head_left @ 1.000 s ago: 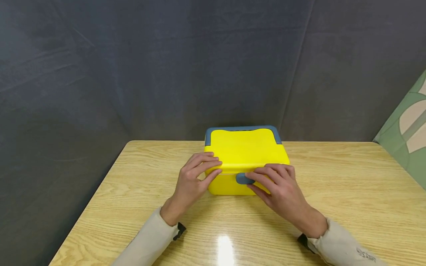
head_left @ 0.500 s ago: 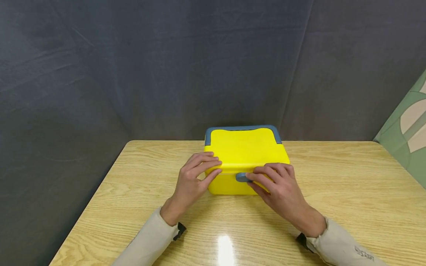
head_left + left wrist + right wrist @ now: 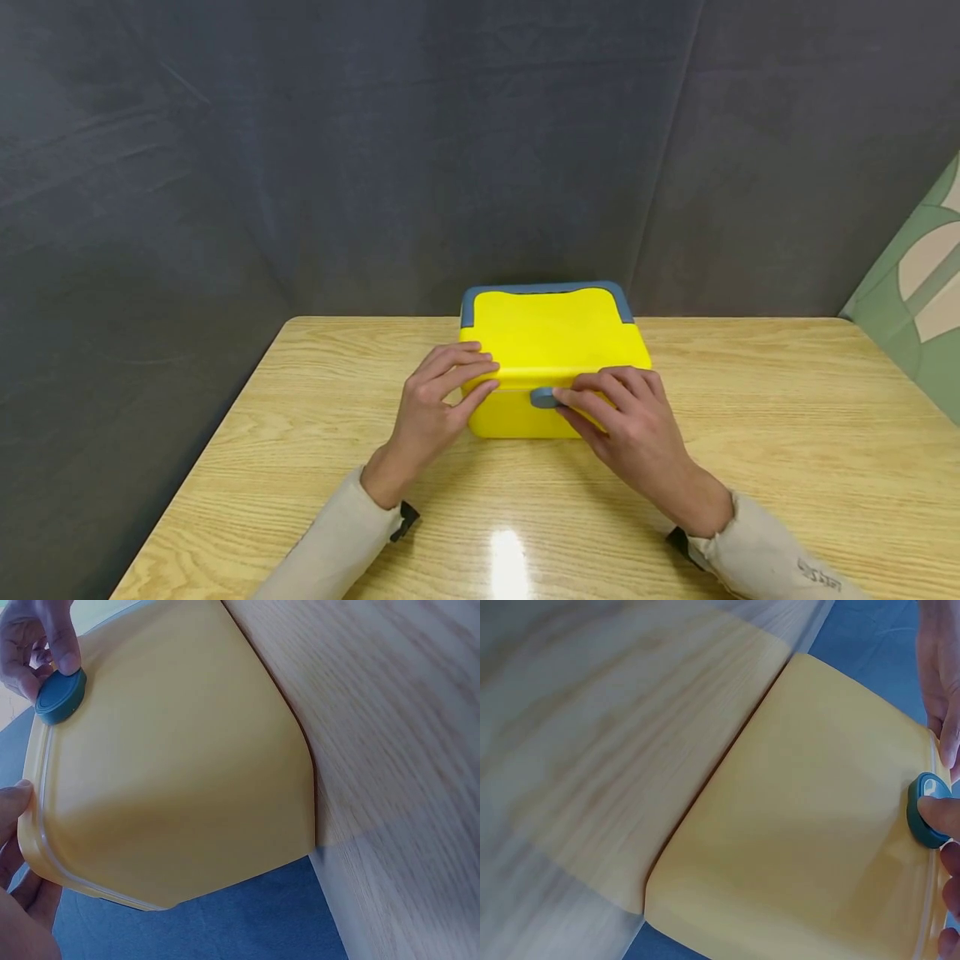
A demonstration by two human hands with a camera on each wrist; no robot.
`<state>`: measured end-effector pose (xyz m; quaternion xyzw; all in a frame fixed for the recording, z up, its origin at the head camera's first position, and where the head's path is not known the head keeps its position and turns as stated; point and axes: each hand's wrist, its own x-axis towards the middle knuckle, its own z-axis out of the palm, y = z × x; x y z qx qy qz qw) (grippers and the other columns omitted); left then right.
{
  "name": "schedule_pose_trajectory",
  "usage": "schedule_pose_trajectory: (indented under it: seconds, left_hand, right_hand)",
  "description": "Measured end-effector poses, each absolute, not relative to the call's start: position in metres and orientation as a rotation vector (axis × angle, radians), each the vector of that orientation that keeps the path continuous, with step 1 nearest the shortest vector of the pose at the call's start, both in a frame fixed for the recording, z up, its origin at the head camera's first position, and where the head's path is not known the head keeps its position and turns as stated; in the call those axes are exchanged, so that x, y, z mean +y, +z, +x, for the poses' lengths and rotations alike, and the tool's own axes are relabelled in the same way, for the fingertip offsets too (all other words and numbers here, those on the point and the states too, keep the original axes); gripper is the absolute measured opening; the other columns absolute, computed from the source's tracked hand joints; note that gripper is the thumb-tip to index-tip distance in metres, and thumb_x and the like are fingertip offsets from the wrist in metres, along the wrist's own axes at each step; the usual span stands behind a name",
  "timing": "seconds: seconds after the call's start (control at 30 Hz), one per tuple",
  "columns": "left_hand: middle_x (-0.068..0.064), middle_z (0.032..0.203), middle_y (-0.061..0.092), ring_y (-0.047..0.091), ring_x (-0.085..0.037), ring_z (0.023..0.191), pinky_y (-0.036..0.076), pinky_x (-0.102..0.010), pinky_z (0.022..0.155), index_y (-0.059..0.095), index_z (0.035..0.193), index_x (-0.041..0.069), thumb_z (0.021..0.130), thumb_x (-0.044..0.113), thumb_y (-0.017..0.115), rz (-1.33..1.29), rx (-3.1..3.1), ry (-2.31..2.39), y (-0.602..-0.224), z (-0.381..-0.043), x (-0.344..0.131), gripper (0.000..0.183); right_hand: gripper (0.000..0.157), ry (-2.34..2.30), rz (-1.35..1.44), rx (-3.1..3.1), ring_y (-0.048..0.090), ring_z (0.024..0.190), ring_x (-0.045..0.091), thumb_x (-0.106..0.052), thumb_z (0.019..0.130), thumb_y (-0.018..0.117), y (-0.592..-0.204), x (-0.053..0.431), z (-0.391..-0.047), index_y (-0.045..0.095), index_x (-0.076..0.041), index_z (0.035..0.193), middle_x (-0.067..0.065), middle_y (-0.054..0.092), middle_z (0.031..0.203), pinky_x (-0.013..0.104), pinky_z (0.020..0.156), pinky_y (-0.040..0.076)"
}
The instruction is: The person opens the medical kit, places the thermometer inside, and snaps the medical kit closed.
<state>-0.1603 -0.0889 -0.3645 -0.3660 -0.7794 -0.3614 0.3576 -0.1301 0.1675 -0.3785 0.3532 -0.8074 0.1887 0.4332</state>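
Observation:
A yellow lunch box [image 3: 558, 333] stands on the table with its lid down. A blue handle [image 3: 547, 288] lies flat along the lid's far edge. On the front, at the lid seam, sits an oval blue latch [image 3: 542, 397], which looks teal in the left wrist view. My right hand [image 3: 637, 425] pinches this latch between thumb and index finger, its other fingers resting along the lid's front edge. My left hand [image 3: 438, 396] holds the box's front left corner, fingers over the lid and thumb at the seam.
The wood-grain table [image 3: 300, 433] ends just behind the box. A dark cloth [image 3: 450, 150] hangs beyond that edge and along the left side. Green patterned fabric [image 3: 915, 308] shows at the right.
The latch's lower edge has tipped slightly up and outward, and my right hand has risen a little with it. My left hand and the box stay almost in place.

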Motion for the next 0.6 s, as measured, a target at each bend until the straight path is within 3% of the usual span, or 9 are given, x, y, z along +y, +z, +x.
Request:
schedule_pose_trajectory:
  seconds: [0.3,0.6]
  left_hand:
    - [-0.004,0.107,0.072,0.064,-0.021,0.112,0.05,-0.031,0.103,0.077,0.105,0.008,0.079,0.011,0.084,-0.958,-2.067,-0.868,-0.365,-0.16,-0.093,0.027]
    - [-0.008,0.117,0.067,0.061,-0.024,0.116,0.045,-0.023,0.106,0.073,0.111,0.008,0.077,0.013,0.086,-0.907,-2.097,-0.867,-0.369,-0.155,-0.104,0.036]
  right_hand:
    - [0.044,0.486,0.896,-2.023,0.058,0.089,0.024,-0.049,0.103,0.047,-0.373,0.172,-0.129,0.076,-0.017,0.104,0.003,0.069,0.097,0.035,0.075,0.034]
    - [0.053,0.557,0.793,-2.03,0.056,0.09,0.03,-0.054,0.099,0.052,-0.369,0.199,-0.132,0.073,-0.005,0.106,0.012,0.067,0.099,0.039,0.08,0.037]
